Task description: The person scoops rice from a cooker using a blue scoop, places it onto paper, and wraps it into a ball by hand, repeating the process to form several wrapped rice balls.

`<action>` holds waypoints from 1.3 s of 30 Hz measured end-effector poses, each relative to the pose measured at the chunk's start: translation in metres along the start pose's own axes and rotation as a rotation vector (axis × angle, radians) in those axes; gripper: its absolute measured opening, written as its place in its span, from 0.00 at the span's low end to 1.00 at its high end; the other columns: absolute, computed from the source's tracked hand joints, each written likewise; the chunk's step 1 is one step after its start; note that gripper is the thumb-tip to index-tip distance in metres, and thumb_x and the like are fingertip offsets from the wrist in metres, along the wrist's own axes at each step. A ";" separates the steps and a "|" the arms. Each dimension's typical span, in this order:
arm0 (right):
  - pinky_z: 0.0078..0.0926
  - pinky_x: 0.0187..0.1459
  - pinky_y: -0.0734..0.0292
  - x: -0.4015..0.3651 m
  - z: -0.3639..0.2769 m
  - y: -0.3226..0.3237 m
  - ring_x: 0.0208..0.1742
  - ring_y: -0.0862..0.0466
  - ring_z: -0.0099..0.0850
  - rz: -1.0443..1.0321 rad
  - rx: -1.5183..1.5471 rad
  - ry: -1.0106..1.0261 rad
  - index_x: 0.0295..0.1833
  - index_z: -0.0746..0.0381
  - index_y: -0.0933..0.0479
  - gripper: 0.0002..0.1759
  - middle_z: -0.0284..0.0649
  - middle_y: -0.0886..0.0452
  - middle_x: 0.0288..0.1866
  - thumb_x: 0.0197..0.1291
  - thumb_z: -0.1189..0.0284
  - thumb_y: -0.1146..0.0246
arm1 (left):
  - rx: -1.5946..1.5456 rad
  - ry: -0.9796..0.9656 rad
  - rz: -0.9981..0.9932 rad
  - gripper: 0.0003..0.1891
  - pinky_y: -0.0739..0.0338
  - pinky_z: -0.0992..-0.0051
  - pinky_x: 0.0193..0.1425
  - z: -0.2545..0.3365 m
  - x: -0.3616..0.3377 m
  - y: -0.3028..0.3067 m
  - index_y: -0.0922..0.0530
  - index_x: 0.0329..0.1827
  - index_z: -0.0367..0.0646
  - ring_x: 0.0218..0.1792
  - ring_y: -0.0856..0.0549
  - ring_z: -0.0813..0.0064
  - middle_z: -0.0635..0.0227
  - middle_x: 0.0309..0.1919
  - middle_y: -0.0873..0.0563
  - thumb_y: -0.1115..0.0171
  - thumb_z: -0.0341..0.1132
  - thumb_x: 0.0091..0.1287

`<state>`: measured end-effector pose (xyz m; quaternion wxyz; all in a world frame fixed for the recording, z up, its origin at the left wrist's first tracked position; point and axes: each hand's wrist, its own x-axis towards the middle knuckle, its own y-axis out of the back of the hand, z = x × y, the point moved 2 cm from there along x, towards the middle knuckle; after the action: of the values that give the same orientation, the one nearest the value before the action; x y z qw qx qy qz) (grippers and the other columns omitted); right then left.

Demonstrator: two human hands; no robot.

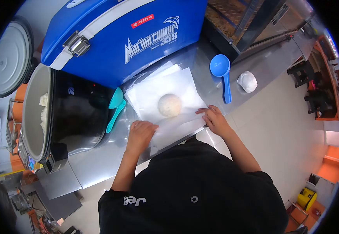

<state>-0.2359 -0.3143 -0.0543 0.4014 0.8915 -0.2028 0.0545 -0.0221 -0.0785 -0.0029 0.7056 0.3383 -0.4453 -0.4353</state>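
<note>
A round ball of rice [169, 105] lies on a stack of white paper sheets [185, 84] on the steel counter. My left hand [140, 136] is closed on the near left part of the top sheet. On the right, my right hand [215, 120] pinches the same sheet's near edge, which is lifted slightly toward the rice ball. The fingertips are partly hidden by the paper. Left of the stack lies a teal scoop [116, 110]. A blue scoop [220, 66] and a white wrapped ball [247, 82] lie beyond my right hand.
An open rice cooker [80, 113] with white rice [43, 111] inside stands at the left, its lid [9, 58] raised. A large blue cooler box [111, 39] stands behind the paper. A glass-sided case [251, 31] stands at the back right. The counter's near edge [111, 165] runs before me.
</note>
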 end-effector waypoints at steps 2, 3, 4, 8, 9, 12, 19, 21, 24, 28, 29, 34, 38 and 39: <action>0.42 0.50 0.27 0.002 0.019 -0.013 0.43 0.19 0.44 0.073 0.001 -0.273 0.45 0.61 0.25 0.07 0.45 0.17 0.40 0.62 0.74 0.40 | -0.018 0.017 0.024 0.09 0.27 0.65 0.51 -0.013 0.007 -0.002 0.18 0.38 0.47 0.41 0.17 0.69 0.71 0.35 0.16 0.33 0.27 0.54; 0.42 0.50 0.27 0.008 0.017 -0.011 0.43 0.19 0.44 0.077 -0.006 -0.275 0.45 0.61 0.25 0.07 0.45 0.17 0.40 0.62 0.74 0.40 | -0.148 0.102 0.052 0.07 0.26 0.67 0.47 -0.025 0.009 -0.005 0.17 0.37 0.44 0.38 0.17 0.67 0.68 0.34 0.15 0.33 0.27 0.56; 0.42 0.44 0.27 0.015 0.015 -0.009 0.39 0.20 0.46 0.093 0.049 -0.364 0.43 0.62 0.26 0.06 0.46 0.18 0.36 0.62 0.73 0.40 | -0.278 0.188 0.079 0.06 0.24 0.69 0.44 -0.036 0.011 -0.008 0.16 0.37 0.42 0.36 0.16 0.65 0.65 0.33 0.14 0.33 0.28 0.57; 0.38 0.34 0.27 0.032 0.016 -0.013 0.32 0.20 0.47 0.167 0.254 -0.595 0.39 0.66 0.28 0.08 0.47 0.20 0.30 0.63 0.72 0.40 | -0.467 0.355 0.026 0.06 0.23 0.75 0.40 -0.066 0.032 -0.011 0.15 0.38 0.38 0.33 0.15 0.67 0.61 0.33 0.13 0.33 0.30 0.60; 0.38 0.34 0.27 0.034 0.012 -0.015 0.32 0.20 0.47 0.176 0.248 -0.596 0.39 0.66 0.28 0.08 0.47 0.20 0.30 0.63 0.72 0.40 | -0.542 0.475 0.005 0.07 0.23 0.76 0.41 -0.074 0.035 -0.015 0.15 0.39 0.37 0.33 0.15 0.71 0.62 0.33 0.12 0.33 0.31 0.61; 0.38 0.35 0.26 0.042 -0.019 -0.012 0.35 0.18 0.43 0.532 0.016 -0.489 0.41 0.63 0.26 0.09 0.47 0.20 0.29 0.58 0.70 0.37 | -0.665 0.608 -0.044 0.08 0.24 0.79 0.42 -0.088 0.039 -0.024 0.15 0.40 0.37 0.34 0.16 0.77 0.65 0.34 0.12 0.33 0.33 0.63; 0.52 0.71 0.46 0.054 -0.097 -0.064 0.76 0.41 0.33 -0.094 -0.497 0.006 0.69 0.50 0.34 0.34 0.34 0.37 0.73 0.55 0.65 0.37 | -0.648 0.604 -0.386 0.11 0.23 0.77 0.42 -0.108 0.049 -0.018 0.18 0.47 0.36 0.34 0.16 0.75 0.65 0.36 0.12 0.35 0.32 0.64; 0.54 0.71 0.46 0.062 -0.095 -0.065 0.76 0.41 0.33 -0.094 -0.481 -0.003 0.70 0.50 0.35 0.33 0.35 0.38 0.74 0.57 0.65 0.37 | -0.568 0.514 -0.346 0.13 0.23 0.73 0.45 -0.115 0.062 -0.024 0.19 0.49 0.37 0.38 0.16 0.71 0.61 0.40 0.13 0.36 0.31 0.63; 0.56 0.70 0.46 0.066 -0.092 -0.066 0.76 0.42 0.34 -0.109 -0.491 -0.017 0.70 0.49 0.35 0.32 0.35 0.39 0.75 0.58 0.64 0.38 | -0.314 0.252 -0.189 0.18 0.24 0.67 0.52 -0.125 0.092 -0.046 0.23 0.55 0.39 0.47 0.18 0.62 0.58 0.49 0.17 0.36 0.31 0.61; 0.60 0.69 0.47 0.069 -0.087 -0.076 0.76 0.43 0.36 -0.144 -0.572 -0.088 0.71 0.47 0.36 0.35 0.32 0.40 0.76 0.58 0.60 0.37 | 0.005 0.149 -0.219 0.25 0.29 0.60 0.63 -0.126 0.125 -0.063 0.25 0.58 0.41 0.57 0.23 0.51 0.53 0.58 0.23 0.31 0.35 0.57; 0.61 0.69 0.46 0.070 -0.085 -0.079 0.76 0.43 0.36 -0.210 -0.602 -0.132 0.71 0.46 0.36 0.34 0.32 0.41 0.76 0.58 0.57 0.38 | 0.075 0.186 -0.244 0.26 0.29 0.60 0.63 -0.124 0.132 -0.071 0.26 0.57 0.40 0.58 0.23 0.50 0.52 0.58 0.23 0.30 0.36 0.56; 0.58 0.70 0.45 0.072 -0.087 -0.084 0.76 0.43 0.36 -0.184 -0.574 -0.151 0.70 0.49 0.35 0.32 0.33 0.41 0.75 0.59 0.57 0.40 | 0.098 0.224 -0.240 0.23 0.23 0.56 0.49 -0.144 0.139 -0.084 0.21 0.46 0.46 0.50 0.17 0.55 0.60 0.44 0.14 0.25 0.42 0.49; 0.59 0.70 0.47 0.073 -0.087 -0.071 0.76 0.42 0.38 -0.163 -0.499 -0.139 0.68 0.51 0.31 0.29 0.37 0.38 0.74 0.61 0.58 0.41 | 0.124 0.276 -0.300 0.17 0.30 0.57 0.56 -0.112 0.151 -0.056 0.18 0.44 0.49 0.48 0.18 0.61 0.67 0.40 0.13 0.28 0.39 0.51; 0.60 0.70 0.46 0.073 -0.086 -0.070 0.75 0.41 0.38 -0.148 -0.514 -0.115 0.67 0.51 0.30 0.28 0.37 0.37 0.73 0.61 0.58 0.41 | 0.154 0.267 -0.297 0.15 0.32 0.57 0.58 -0.105 0.149 -0.049 0.17 0.44 0.50 0.48 0.18 0.62 0.68 0.40 0.13 0.29 0.39 0.53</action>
<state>-0.1350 -0.2320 -0.0262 0.6052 0.7743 -0.1669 -0.0792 0.0927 -0.2249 -0.0348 0.6585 0.5078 -0.3249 -0.4505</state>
